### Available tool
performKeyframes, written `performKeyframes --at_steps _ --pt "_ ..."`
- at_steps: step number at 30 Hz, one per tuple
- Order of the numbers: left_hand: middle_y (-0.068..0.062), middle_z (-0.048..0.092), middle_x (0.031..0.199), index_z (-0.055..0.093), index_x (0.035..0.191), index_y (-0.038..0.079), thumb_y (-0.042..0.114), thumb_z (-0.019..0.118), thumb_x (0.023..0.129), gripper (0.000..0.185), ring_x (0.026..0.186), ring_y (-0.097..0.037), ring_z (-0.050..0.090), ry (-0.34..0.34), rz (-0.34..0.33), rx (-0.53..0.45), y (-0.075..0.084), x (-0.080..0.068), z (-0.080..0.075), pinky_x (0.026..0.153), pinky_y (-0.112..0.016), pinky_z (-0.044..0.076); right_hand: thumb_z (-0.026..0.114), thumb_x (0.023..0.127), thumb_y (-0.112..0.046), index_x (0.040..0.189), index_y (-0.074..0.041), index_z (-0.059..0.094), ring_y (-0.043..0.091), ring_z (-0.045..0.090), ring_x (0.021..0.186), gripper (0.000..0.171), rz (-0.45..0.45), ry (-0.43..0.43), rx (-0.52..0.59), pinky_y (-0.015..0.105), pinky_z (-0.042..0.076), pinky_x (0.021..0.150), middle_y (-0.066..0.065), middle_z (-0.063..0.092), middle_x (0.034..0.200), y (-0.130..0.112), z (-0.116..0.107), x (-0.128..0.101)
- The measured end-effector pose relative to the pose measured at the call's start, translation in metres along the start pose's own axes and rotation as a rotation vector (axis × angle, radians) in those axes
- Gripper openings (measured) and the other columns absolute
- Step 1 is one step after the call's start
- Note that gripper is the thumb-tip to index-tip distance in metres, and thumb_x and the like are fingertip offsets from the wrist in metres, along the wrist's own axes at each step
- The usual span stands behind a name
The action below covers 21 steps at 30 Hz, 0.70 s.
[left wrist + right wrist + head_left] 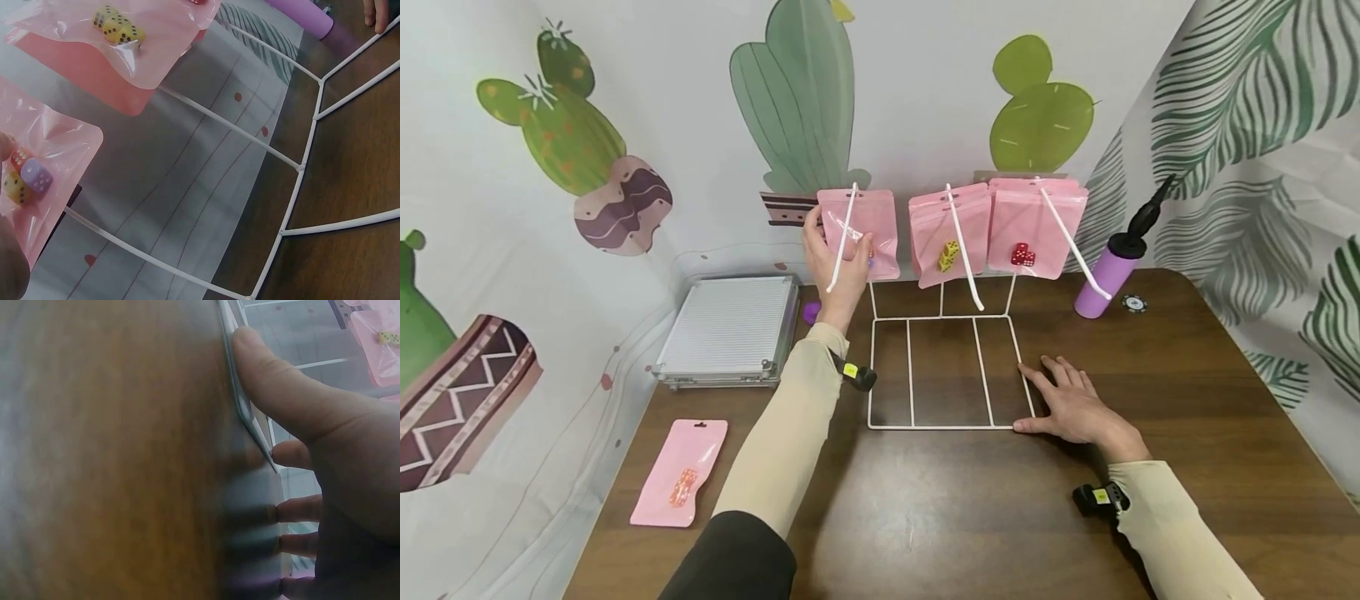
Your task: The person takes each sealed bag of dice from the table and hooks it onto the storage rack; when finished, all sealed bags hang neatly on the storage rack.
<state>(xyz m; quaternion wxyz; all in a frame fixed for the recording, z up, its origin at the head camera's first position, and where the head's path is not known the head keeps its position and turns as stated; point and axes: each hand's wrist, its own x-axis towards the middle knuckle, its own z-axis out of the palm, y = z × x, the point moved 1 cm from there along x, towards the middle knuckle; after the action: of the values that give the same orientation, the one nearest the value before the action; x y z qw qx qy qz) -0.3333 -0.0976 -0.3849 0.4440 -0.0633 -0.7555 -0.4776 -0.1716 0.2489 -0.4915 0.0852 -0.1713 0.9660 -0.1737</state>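
Observation:
My left hand (842,279) pinches a pink zip bag (876,215) at the left hook (844,237) of a white wire rack (940,428). Its thumb is on the bag's front, and the fingers reach behind its left edge. Red, yellow and purple dice (34,175) show through the bag in the left wrist view. On the middle hook hang pink bags (928,221) with yellow dice (948,256); those on the right hook (1075,242) show red dice (1022,255). My right hand (1075,408) rests with spread fingers at the rack base's right side, thumb at the front corner.
Another pink bag (688,446) with orange dice lies on the table's left. Behind it sits a silver case (730,325), with a purple round thing (811,312) beside it. At the back right stand a purple hand pump (1101,279) and a poker chip (1134,303).

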Motion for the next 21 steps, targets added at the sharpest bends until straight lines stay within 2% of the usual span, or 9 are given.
performKeyframes --at_steps 5,10,13,17,21 --pt "-0.015 0.05 0.127 0.038 0.14 0.006 0.031 0.079 0.077 0.08 0.106 -0.025 0.051 -0.012 0.029 0.009 -0.001 -0.002 -0.002 0.092 -0.037 0.045 0.07 0.077 -0.063 0.149 -0.008 0.034 0.056 0.015 0.138 0.097 0.005 -0.008 0.004 0.075 0.015 0.106 0.034 0.022 0.15 0.0 0.001 0.001" --pt "-0.015 0.05 0.117 0.038 0.141 0.007 0.028 0.076 0.076 0.079 0.104 -0.023 0.05 -0.011 0.051 -0.01 -0.001 -0.003 -0.005 0.086 -0.036 0.046 0.07 0.077 -0.064 0.149 -0.009 0.035 0.055 0.015 0.138 0.097 0.006 -0.009 0.002 0.075 0.015 0.106 0.033 0.022 0.15 0.0 0.0 0.001" --pt "-0.017 0.048 0.113 0.038 0.14 0.006 0.029 0.078 0.076 0.079 0.104 -0.025 0.049 -0.015 0.042 -0.041 -0.001 -0.004 -0.008 0.082 -0.036 0.051 0.07 0.077 -0.065 0.149 -0.009 0.035 0.055 0.015 0.138 0.098 0.009 -0.011 0.004 0.075 0.014 0.106 0.033 0.022 0.151 0.0 0.001 0.001" --pt "-0.021 0.045 0.12 0.041 0.139 0.005 0.027 0.081 0.076 0.078 0.111 -0.032 0.047 -0.03 0.007 -0.09 -0.002 -0.006 -0.013 0.088 -0.041 0.053 0.068 0.076 -0.067 0.149 -0.01 0.035 0.055 0.015 0.138 0.099 0.006 -0.005 0.002 0.075 0.014 0.106 0.033 0.022 0.15 0.002 0.002 0.002" --pt "-0.025 0.044 0.126 0.045 0.135 0.001 0.025 0.081 0.076 0.073 0.118 -0.036 0.045 -0.057 -0.002 -0.107 -0.005 -0.008 -0.022 0.096 -0.047 0.047 0.07 0.076 -0.065 0.148 -0.01 0.036 0.055 0.015 0.138 0.098 0.004 0.006 0.004 0.075 0.014 0.106 0.033 0.022 0.15 0.002 0.003 0.002"
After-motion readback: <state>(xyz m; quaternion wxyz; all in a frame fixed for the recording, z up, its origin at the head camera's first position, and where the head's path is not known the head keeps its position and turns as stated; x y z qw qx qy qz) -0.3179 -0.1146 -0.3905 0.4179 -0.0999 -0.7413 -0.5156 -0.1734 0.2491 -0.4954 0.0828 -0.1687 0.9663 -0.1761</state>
